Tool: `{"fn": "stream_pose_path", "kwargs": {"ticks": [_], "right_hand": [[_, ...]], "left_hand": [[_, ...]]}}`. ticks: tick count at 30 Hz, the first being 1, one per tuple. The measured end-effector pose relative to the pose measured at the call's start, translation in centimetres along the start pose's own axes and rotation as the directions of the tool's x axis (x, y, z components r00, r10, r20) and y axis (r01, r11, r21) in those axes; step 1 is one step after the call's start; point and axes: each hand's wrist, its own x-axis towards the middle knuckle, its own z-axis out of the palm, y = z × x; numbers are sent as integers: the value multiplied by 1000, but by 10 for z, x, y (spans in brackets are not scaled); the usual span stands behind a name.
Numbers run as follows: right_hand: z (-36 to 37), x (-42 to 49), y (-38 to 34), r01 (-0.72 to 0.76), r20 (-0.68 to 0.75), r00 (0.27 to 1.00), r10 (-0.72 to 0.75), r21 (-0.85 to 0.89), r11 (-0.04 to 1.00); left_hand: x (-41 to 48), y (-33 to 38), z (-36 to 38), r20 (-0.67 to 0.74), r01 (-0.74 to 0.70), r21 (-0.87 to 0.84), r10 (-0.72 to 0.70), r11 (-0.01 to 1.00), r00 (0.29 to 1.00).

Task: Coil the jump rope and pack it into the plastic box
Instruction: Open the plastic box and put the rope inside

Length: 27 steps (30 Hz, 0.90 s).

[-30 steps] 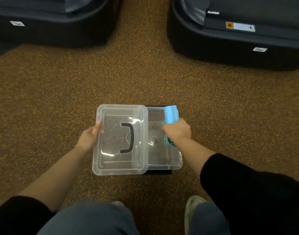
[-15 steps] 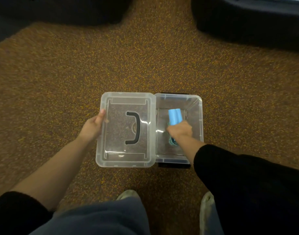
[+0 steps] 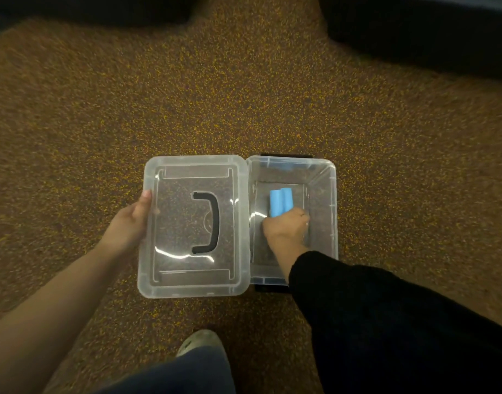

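A clear plastic box [image 3: 331,200] stands open on the speckled brown carpet. My right hand [image 3: 286,228] is down inside it, closed around the jump rope, whose two light blue handles [image 3: 281,201] stick out side by side above my fingers near the box floor. The coiled cord is hidden under my hand. My left hand [image 3: 131,221] grips the left edge of the clear lid [image 3: 193,282], which has a black carry handle [image 3: 208,223] and is held flat just left of the box.
Dark bulky cases fill the top left [image 3: 87,7] and top right [image 3: 414,29] corners. My shoe [image 3: 200,341] and trouser leg are at the bottom, close in front of the box. Carpet surrounds the box on all sides.
My right hand has lowered the rope from above the box rim down to the box floor. My left hand has slid the lid leftwards, fully uncovering the box. The camera has tilted down.
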Motion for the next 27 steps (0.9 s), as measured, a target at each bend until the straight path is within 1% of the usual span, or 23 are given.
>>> {"fn": "stream_pose_path", "kwargs": {"ticks": [3, 6, 9, 10, 12, 15, 17, 20, 27], "right_hand": [[1, 2, 0, -4, -53, 999, -2, -107, 994], [1, 4, 1, -28, -56, 998, 22, -92, 995], [1, 6, 1, -30, -58, 998, 24, -88, 996], [1, 6, 2, -6, -73, 997, -2, -111, 994], [2, 5, 5, 91, -117, 986, -116, -197, 976], [4, 2, 10, 249, -155, 939, -307, -309, 918], [7, 2, 11, 294, -138, 922, -361, -355, 887], [11, 2, 7, 306, -107, 920, -376, -402, 863], [10, 10, 10, 327, -40, 931, -363, -353, 877]], "left_hand": [[0, -1, 1, 18, -9, 26, 9, 1000, 1000], [3, -1, 1, 34, -4, 33, 3, 999, 999], [5, 0, 4, 17, -26, 36, 25, 999, 1000], [4, 0, 6, 10, -36, 28, 36, 999, 999], [3, 1, 7, 17, -35, -7, 35, 999, 999], [3, 0, 6, 38, -21, -43, 23, 999, 999], [3, -2, 4, 36, -14, -49, 15, 999, 999], [3, -3, 4, 30, -27, -42, 29, 999, 999], [2, -1, 2, 47, -5, -63, 8, 998, 999]]}}
